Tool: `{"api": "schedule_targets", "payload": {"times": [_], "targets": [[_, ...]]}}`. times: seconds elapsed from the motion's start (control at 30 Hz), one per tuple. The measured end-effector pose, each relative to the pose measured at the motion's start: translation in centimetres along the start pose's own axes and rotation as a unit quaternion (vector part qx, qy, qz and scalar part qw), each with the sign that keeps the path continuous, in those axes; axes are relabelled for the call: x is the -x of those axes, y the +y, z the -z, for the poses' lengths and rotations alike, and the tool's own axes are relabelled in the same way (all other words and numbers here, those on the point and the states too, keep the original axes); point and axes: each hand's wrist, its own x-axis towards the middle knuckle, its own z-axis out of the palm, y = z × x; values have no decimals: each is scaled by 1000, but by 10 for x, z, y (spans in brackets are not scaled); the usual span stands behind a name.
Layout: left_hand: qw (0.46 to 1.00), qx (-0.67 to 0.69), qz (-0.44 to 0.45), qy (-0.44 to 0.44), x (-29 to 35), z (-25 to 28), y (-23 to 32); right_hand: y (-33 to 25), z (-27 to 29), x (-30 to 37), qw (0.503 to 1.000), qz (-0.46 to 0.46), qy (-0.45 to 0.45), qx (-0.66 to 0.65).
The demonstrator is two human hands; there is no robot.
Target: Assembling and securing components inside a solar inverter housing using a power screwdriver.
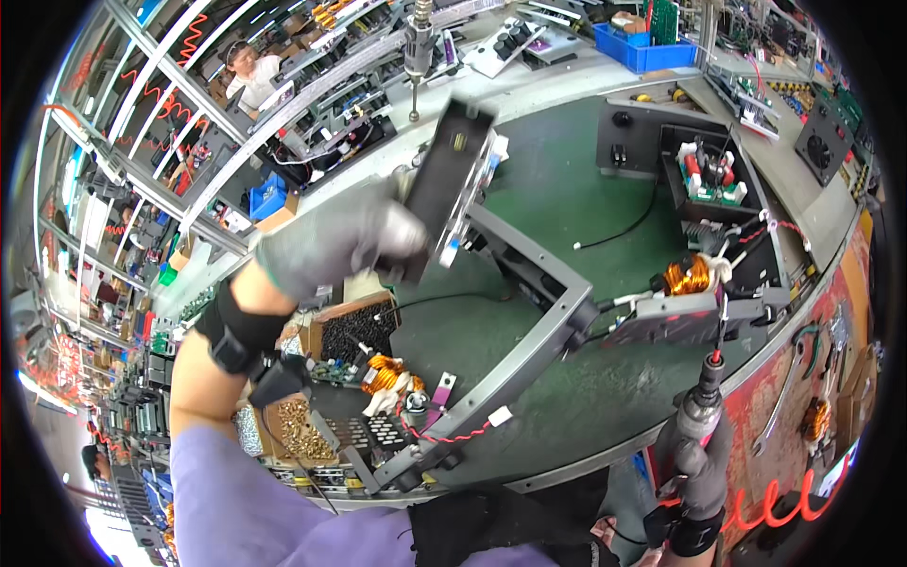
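My left hand [354,236], in a grey glove, is closed on a flat black panel [444,175] with a circuit board along its right edge. It holds the panel tilted above the green mat; the fingers are blurred. A grey metal frame [524,364] stands just below and right, with a copper-wound coil [383,375] at its lower left. My right hand [699,468], also gloved, is wrapped round a power screwdriver [702,402]. Its bit points up beside a second open chassis [675,307], which carries another copper coil [688,276] and a board with red parts [709,175].
Boxes of black screws [354,340] and brass screws [300,430] sit at the left. Another screwdriver [418,52] hangs above the far edge. A blue bin [647,55] stands at the back. A wrench [779,416] and a coiled red hose [775,506] lie right. A person [252,80] is far left.
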Motion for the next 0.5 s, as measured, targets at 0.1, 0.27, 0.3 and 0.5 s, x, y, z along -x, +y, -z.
{"api": "schedule_targets", "payload": {"times": [0.1,0.27,0.3,0.5], "targets": [[984,105,147,10,35,-32,-17,-2,-6,4,1000,-12,-13,23],[974,36,190,-116,34,-46,-60,-4,1,14,985,-38,-95,137],[972,31,195,-129,32,-48,-55,-7,1,11,975,-58,-116,180],[936,-30,257,-238,-25,-85,-63,6,16,0,933,-41,-185,305]]}}
